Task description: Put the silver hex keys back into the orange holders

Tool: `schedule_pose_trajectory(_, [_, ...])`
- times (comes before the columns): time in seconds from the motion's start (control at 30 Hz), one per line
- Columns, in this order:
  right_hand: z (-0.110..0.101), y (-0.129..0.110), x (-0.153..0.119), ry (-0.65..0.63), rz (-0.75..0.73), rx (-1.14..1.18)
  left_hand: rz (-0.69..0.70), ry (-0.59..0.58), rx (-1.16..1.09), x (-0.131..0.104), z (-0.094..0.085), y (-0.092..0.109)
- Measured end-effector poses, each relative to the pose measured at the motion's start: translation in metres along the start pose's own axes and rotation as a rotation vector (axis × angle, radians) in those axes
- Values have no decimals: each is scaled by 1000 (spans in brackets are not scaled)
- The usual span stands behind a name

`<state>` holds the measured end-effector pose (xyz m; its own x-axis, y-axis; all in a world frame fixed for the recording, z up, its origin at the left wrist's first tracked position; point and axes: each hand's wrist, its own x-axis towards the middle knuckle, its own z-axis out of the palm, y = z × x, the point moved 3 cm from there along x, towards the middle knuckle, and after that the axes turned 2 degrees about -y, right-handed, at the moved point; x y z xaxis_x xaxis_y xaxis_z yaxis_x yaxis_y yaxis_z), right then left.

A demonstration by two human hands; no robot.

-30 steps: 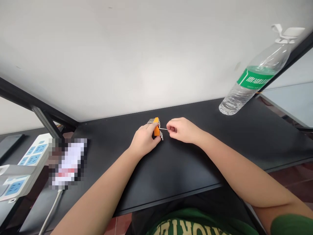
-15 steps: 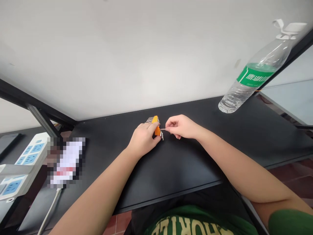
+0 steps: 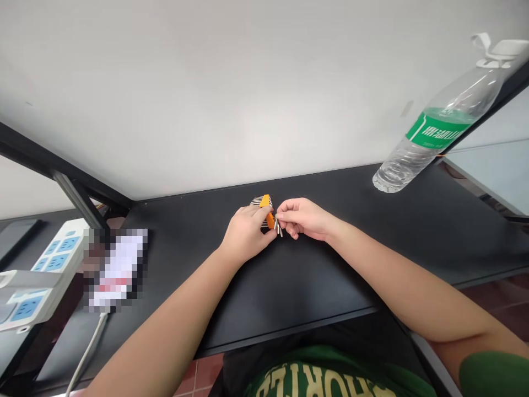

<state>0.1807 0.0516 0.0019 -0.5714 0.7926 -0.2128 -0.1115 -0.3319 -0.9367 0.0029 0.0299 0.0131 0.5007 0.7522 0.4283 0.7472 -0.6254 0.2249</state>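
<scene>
An orange hex key holder (image 3: 265,201) rests on the black tabletop (image 3: 264,292), with several silver hex keys (image 3: 255,200) standing out from its sides. My left hand (image 3: 244,231) is closed round the holder from the left, thumb at its near end and fingers over its top. More key ends (image 3: 279,228) fan out at the holder's near right side. Close against that side, my right hand (image 3: 303,218) pinches one hex key between thumb and forefinger. Fingertips hide most of that key, and whether it sits in a slot cannot be seen.
A large water bottle (image 3: 438,129) with a green label stands at the back right. On the left lie a blurred-out phone-like object (image 3: 118,270) with a white cable (image 3: 88,353) and a white power strip (image 3: 58,264). A pale wall (image 3: 256,99) rises behind the table.
My right hand has moved left, up against the holder, and the key in its pinch shows less. The near key ends are fanned out more. My left hand still grips the holder.
</scene>
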Motion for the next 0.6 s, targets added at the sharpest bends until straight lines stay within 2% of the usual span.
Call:
schedule_pose_trajectory(0.3, [-3,2,-1,54,6,-220,-1,-7,67,0,1,-1])
schedule_pose_trajectory(0.47, [0,2,-2,52,-33,-224,17,-53,163,3,-2,4])
schedule_pose_trajectory(0.6, [5,2,-2,57,-1,-254,5,-92,162,3,-4,7])
